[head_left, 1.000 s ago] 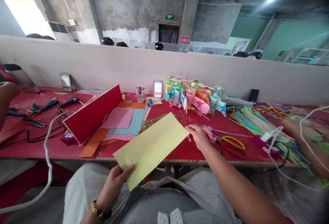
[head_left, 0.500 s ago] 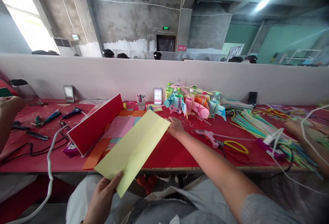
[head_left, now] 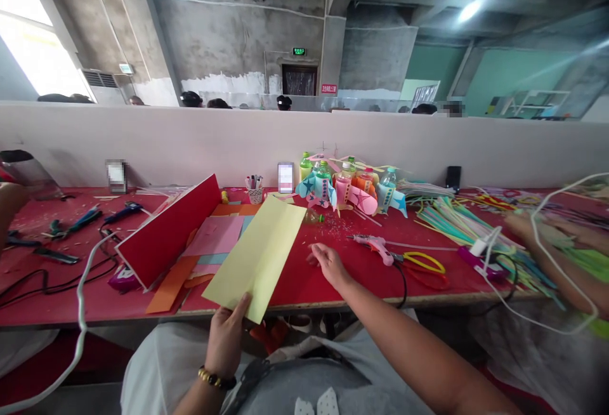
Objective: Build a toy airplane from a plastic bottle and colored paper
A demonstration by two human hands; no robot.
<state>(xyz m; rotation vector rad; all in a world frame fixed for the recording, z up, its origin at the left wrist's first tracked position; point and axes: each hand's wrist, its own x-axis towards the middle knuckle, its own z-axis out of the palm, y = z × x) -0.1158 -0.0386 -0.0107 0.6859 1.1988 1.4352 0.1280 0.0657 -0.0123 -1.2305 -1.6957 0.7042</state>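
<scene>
Away from the yellow sheet [head_left: 257,256]'s far corner now, the right hand [head_left: 328,264] hovers, fingers loosely apart; the left hand [head_left: 226,335] pinches its near end, over the counter [head_left: 299,283]'s front edge.

Craft workshop with bare concrete walls [head_left: 214,34], glue gun [head_left: 378,249], coloured paper [head_left: 214,235].

You wear a grey top [head_left: 276,380] with white dotted shapes [head_left: 327,401], pale trousers [head_left: 155,364], and gold-and-black beads [head_left: 212,377] on your left wrist [head_left: 221,359].
</scene>
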